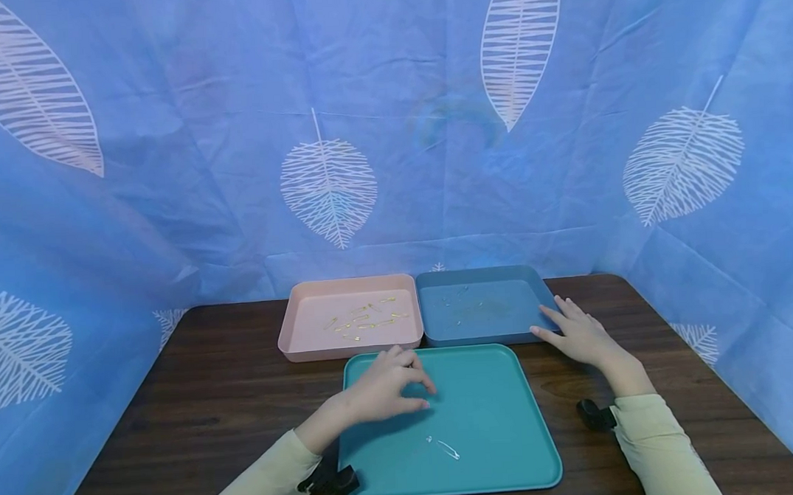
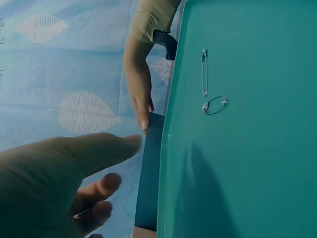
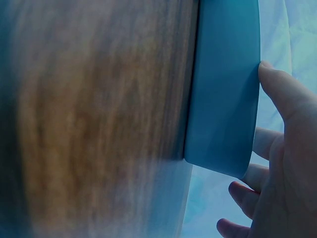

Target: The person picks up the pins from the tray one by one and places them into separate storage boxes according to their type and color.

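Note:
My left hand (image 1: pixel 388 388) hovers over the left part of the teal tray (image 1: pixel 489 391), fingers loosely bent and holding nothing. Two silver safety pins lie on that tray: a slim straight one (image 2: pixel 204 74) and one that looks like a rounded loop (image 2: pixel 215 105). At the right side of the blue tray (image 1: pixel 490 339), my right hand (image 1: pixel 576 333) touches the rim near its front corner with spread fingers. The thumb (image 3: pixel 285 91) rests at the rim in the right wrist view, the other fingers along the outer side.
A pink tray (image 1: pixel 294 344) with several gold safety pins (image 1: pixel 367 324) stands left of the blue tray, side by side. A few small silver pins (image 1: pixel 458 321) lie in the blue one. All sit on a dark wooden table (image 1: pixel 223 388), with a blue leaf-patterned cloth (image 1: pixel 394 196) behind.

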The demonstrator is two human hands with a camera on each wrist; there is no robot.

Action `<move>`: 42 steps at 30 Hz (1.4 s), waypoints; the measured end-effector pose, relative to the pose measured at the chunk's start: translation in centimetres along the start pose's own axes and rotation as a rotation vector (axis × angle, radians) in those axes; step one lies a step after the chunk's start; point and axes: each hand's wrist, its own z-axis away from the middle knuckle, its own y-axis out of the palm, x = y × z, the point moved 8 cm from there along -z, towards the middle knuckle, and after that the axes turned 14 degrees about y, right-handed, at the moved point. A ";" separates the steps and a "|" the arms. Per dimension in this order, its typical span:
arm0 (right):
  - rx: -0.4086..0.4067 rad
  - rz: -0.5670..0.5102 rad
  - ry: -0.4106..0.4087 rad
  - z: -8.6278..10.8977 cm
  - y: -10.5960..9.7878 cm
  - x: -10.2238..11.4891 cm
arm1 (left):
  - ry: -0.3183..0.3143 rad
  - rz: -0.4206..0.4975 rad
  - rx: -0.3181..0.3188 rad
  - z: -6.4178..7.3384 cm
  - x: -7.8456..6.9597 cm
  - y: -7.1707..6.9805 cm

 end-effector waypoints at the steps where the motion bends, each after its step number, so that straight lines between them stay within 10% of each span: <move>1: -0.001 0.002 0.000 0.0 0.0 0.0 | 0.002 0.013 0.030 0.1 -0.1 0.2; 18: -0.005 -0.001 -0.008 -0.1 -0.3 0.2 | 0.086 0.114 0.293 1.2 -1.2 2.7; 42: 0.006 -0.008 -0.003 0.2 -0.3 0.2 | -0.015 0.066 0.318 1.6 -0.7 2.7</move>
